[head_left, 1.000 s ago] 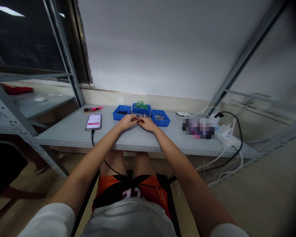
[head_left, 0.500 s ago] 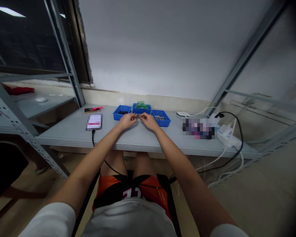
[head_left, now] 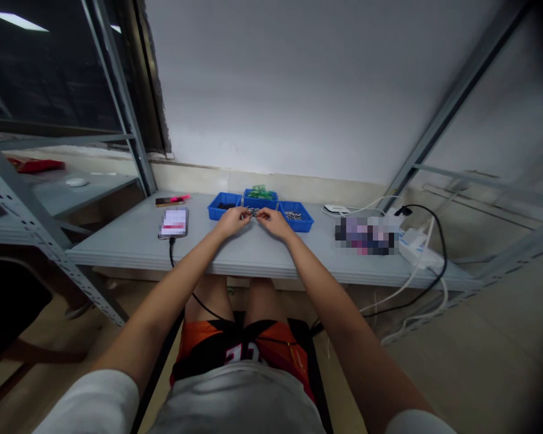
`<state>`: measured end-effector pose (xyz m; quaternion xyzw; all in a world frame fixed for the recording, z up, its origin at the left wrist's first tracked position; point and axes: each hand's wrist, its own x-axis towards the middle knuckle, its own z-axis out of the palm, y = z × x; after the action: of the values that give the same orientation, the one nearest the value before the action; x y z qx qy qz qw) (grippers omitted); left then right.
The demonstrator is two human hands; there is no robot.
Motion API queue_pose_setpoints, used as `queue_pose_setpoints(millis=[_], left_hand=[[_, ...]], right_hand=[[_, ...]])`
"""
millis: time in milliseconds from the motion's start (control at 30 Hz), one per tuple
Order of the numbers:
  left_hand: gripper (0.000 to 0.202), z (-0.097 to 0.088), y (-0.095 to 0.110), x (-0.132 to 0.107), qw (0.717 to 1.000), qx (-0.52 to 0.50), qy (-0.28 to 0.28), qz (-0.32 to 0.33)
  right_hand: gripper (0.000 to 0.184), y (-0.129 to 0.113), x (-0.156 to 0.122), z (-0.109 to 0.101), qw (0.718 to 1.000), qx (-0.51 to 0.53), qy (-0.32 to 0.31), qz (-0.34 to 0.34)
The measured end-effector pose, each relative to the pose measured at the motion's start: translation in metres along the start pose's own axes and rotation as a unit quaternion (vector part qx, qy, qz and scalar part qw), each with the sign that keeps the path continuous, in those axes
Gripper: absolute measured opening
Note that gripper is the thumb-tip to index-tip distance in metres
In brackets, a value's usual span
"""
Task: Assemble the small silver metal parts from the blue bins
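Observation:
My left hand (head_left: 235,221) and my right hand (head_left: 273,222) meet above the table's middle, fingertips pinched close together. What is between them is too small to make out. Right behind the fingertips lie small shiny metal pieces (head_left: 252,211). To the left is a blue tray (head_left: 215,213) with dark small parts (head_left: 227,205). Another blue tray (head_left: 302,225), on the right, holds silvery metal parts (head_left: 294,215). Behind the hands stands a third blue tray (head_left: 259,202) with green pieces (head_left: 260,192) in it.
A phone (head_left: 174,223) with a black cable lies left on the grey table (head_left: 131,241); behind it are a pink and dark item (head_left: 172,200). At right are a blurred-out object (head_left: 364,235), a white power strip (head_left: 419,248) and loose cables. Metal shelf posts frame both sides.

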<state>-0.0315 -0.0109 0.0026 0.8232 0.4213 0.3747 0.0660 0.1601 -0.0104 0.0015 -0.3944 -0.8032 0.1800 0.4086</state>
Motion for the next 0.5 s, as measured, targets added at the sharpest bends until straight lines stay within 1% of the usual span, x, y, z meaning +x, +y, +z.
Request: queue_pose_setpoints(millis=[100,300,400,500], left_hand=[[0.025,0.0007,0.0006,0.0007,1.000,-0.016,0.008,0.023],[0.025,0.0003,0.0059,-0.0005,0.995,-0.051,-0.033,0.085],[0.023,-0.0009,0.0086,-0.0015,0.992,-0.062,-0.050,0.096],[0.023,-0.0010,0.0079,-0.0012,0.993,-0.054,-0.042,0.094]], right_hand=[[0.012,0.0028,-0.0006,0.0027,0.999,-0.009,-0.032,0.001],[0.018,-0.0002,-0.0041,0.0060,0.997,-0.045,-0.055,-0.035],[0.020,-0.0029,-0.0047,0.0057,0.996,-0.048,-0.064,-0.037],[0.022,-0.0040,-0.0045,0.0055,0.997,-0.035,-0.066,-0.029]])
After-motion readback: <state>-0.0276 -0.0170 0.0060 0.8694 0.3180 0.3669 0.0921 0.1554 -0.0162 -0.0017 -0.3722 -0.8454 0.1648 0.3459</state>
